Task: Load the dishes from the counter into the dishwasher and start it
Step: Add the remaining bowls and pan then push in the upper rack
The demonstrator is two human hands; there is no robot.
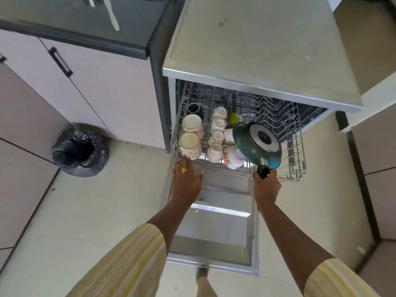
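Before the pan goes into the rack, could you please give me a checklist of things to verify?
1. Right hand grips the handle: ok.
2. Pan turned bottom up: ok.
3. Rack out over the open door: ok.
4. Free space on the rack's right side: ok.
5. Pan clear of the cups: cannot tell; it overlaps them in this view.
6. Left hand open and out of the pan's way: ok.
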